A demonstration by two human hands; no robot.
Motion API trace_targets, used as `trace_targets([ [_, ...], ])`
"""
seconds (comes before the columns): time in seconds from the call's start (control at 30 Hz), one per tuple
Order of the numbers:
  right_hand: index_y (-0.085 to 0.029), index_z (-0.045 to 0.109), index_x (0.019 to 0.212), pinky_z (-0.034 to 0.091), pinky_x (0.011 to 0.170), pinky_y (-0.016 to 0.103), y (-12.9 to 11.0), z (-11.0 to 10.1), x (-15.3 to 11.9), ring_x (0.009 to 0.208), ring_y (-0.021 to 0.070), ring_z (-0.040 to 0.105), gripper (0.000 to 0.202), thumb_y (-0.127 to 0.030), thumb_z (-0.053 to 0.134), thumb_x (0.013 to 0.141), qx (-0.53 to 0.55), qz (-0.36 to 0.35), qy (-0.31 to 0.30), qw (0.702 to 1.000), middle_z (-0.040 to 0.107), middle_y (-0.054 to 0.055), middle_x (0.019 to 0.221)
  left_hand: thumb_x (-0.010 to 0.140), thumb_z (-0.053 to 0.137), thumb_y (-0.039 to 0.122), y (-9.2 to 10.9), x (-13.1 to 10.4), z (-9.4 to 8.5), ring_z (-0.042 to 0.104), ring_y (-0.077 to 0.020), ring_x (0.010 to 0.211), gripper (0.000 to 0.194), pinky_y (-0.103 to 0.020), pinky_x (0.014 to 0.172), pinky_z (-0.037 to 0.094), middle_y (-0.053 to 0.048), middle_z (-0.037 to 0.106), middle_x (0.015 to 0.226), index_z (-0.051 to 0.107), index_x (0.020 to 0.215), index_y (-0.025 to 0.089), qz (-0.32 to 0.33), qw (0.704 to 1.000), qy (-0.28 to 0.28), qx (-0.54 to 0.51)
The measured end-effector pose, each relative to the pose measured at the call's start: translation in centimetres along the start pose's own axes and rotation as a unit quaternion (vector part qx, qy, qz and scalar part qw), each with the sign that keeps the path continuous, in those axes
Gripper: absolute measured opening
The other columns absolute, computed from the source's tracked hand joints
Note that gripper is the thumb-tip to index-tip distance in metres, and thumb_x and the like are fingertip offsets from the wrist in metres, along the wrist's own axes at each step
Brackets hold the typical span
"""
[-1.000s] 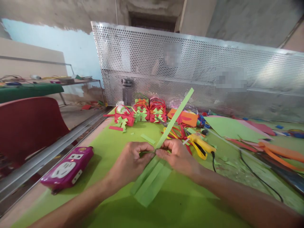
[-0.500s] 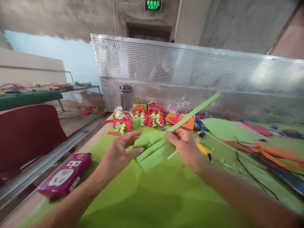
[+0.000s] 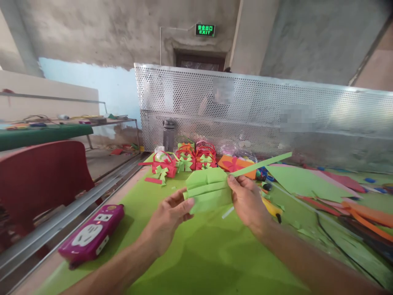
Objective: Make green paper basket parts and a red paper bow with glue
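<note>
Your left hand [image 3: 172, 213] grips the left edge of the folded green paper [image 3: 210, 188], thumb in front and fingers behind. Your right hand [image 3: 247, 198] pinches its right end, where a narrow green strip [image 3: 265, 165] extends up and to the right. You hold the paper above the green tabletop [image 3: 190, 262], between both hands. Beyond it you have red paper bags with green bows [image 3: 185, 162] and a bottle [image 3: 168, 137]. A purple power strip [image 3: 92, 235] lies to your left; a yellow tool [image 3: 270, 207], partly hidden, lies beside your right hand
</note>
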State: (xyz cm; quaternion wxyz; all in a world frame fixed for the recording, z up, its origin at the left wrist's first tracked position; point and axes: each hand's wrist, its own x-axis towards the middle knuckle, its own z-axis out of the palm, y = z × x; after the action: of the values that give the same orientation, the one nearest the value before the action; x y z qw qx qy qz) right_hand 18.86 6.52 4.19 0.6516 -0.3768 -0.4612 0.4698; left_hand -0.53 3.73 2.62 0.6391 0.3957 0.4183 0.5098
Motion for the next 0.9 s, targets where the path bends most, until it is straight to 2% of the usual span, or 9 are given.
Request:
trace_targets([
  [0.1,-0.020,0.053,0.066,0.039,0.055,0.030,0.2,0.2,-0.2,0.053,0.0148,0.051,0.029,-0.042,0.073,0.065,0.017,0.011,-0.004,1.000,0.054,-0.003,0.053,0.067,0.075,0.030,-0.2,0.0,0.4,0.057,-0.0184,0.092,0.024,-0.035,0.079,0.052,-0.002,0.059,0.099,0.060,0.083,0.021,0.000,0.998,-0.003,-0.057],
  [0.2,-0.021,0.053,0.064,0.038,0.056,0.030,0.4,0.3,-0.3,0.053,0.0148,0.050,0.030,-0.040,0.075,0.062,0.032,0.028,-0.013,0.999,0.051,-0.005,0.049,0.072,0.071,0.028,0.2,-0.1,0.5,0.058,-0.0159,0.088,0.015,-0.033,0.078,0.052,-0.001,0.061,0.094,0.061,0.079,0.019,0.003,0.997,-0.027,-0.078],
  [0.33,-0.021,0.055,0.064,0.040,0.057,0.029,0.9,0.5,-0.6,0.054,0.0141,0.052,0.029,-0.039,0.077,0.061,0.053,0.057,-0.028,0.997,0.052,-0.005,0.049,0.076,0.067,0.029,1.1,-0.3,0.5,0.060,-0.0158,0.089,0.016,-0.031,0.076,0.052,-0.002,0.065,0.099,0.065,0.088,0.019,0.037,0.994,-0.036,-0.094],
  [0.5,-0.020,0.057,0.068,0.045,0.066,0.032,1.0,0.7,-0.6,0.072,0.0189,0.061,0.033,-0.043,0.079,0.057,0.093,0.089,-0.059,0.990,0.066,0.001,0.069,0.068,0.073,0.028,1.8,-0.1,0.5,0.063,-0.0152,0.079,0.020,-0.027,0.068,0.052,-0.002,0.069,0.086,0.067,0.083,0.016,0.109,0.988,-0.003,-0.107],
  [0.6,-0.020,0.058,0.076,0.046,0.070,0.032,1.0,0.4,0.0,0.078,0.0191,0.062,0.036,-0.045,0.077,0.058,0.119,0.110,-0.036,0.986,0.069,0.002,0.073,0.064,0.076,0.026,2.1,0.0,0.1,0.064,-0.0137,0.072,0.020,-0.025,0.065,0.052,0.000,0.069,0.078,0.068,0.081,0.017,0.155,0.983,0.010,-0.102],
  [0.67,-0.020,0.057,0.082,0.048,0.070,0.032,0.8,0.1,0.4,0.078,0.0187,0.063,0.038,-0.051,0.071,0.065,0.112,0.125,-0.016,0.986,0.069,0.003,0.072,0.065,0.075,0.025,2.3,0.0,-0.3,0.064,-0.0130,0.070,0.019,-0.024,0.064,0.052,0.001,0.069,0.077,0.068,0.081,0.017,0.183,0.979,0.010,-0.089],
  [0.8,-0.018,0.053,0.085,0.050,0.068,0.032,-0.4,-0.5,1.2,0.079,0.0195,0.066,0.045,-0.061,0.041,0.083,0.006,0.168,-0.044,0.985,0.070,0.011,0.082,0.067,0.073,0.024,3.2,-0.3,-0.8,0.066,-0.0146,0.072,0.020,-0.024,0.061,0.054,0.000,0.071,0.082,0.067,0.085,0.019,0.197,0.976,0.051,-0.073],
  [0.87,-0.016,0.053,0.092,0.051,0.071,0.032,-1.3,-1.2,1.8,0.086,0.0196,0.066,0.052,-0.059,0.025,0.088,-0.135,0.131,-0.093,0.978,0.069,0.015,0.095,0.070,0.071,0.022,3.9,-0.4,-0.7,0.066,-0.0161,0.078,0.015,-0.025,0.063,0.055,0.000,0.072,0.088,0.067,0.084,0.020,0.234,0.966,0.071,-0.087],
  [0.9,-0.015,0.053,0.096,0.051,0.070,0.031,-1.7,-1.7,2.1,0.086,0.0186,0.067,0.056,-0.057,0.017,0.090,-0.239,0.104,-0.123,0.958,0.069,0.015,0.095,0.071,0.069,0.021,4.3,-0.3,-0.6,0.066,-0.0177,0.084,0.016,-0.027,0.067,0.056,0.000,0.072,0.093,0.067,0.087,0.020,0.248,0.962,0.072,-0.086],
])
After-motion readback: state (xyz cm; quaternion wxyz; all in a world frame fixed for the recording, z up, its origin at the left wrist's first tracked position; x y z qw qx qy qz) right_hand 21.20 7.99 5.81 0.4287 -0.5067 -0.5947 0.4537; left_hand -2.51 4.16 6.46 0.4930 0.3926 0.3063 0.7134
